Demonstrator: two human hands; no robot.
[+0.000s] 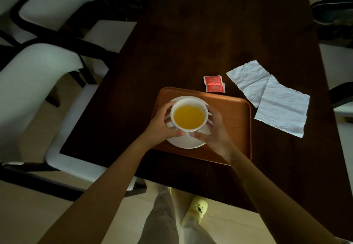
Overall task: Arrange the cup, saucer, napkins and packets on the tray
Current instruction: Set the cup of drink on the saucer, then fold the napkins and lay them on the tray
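I take the tray [235,113] as my landmark and go from its left side to the right. At the left part of the tray my left hand [162,124] is wrapped around the left wall of the cup [189,114], with the thumb near the bottom front, so this hand is grasping the cup. The cup is white and nearly full of yellow liquid, and it is over the saucer [186,141], which lies on the left half of the tray. My right hand [214,129] grasps the other wall of the cup in the same way, and the two thumbs almost meet at the near side. I judge that the step in hand is to seat the cup in the middle of the saucer. To do it well I would keep the rim level, lower it slowly and straight, and open both hands only when the base rests flat, because the liquid stands high and can spill easily. Just beyond the far edge of the tray two red packets [214,83] lie on the dark table [191,33], overlapping each other. To the right of the tray two white napkins [271,96] also overlap, off the tray. The base of the cup is hidden by my fingers, so I cannot tell if it already touches the saucer. The handle of the cup is not visible, the print on the packets is too small to read, and the picture is dim.
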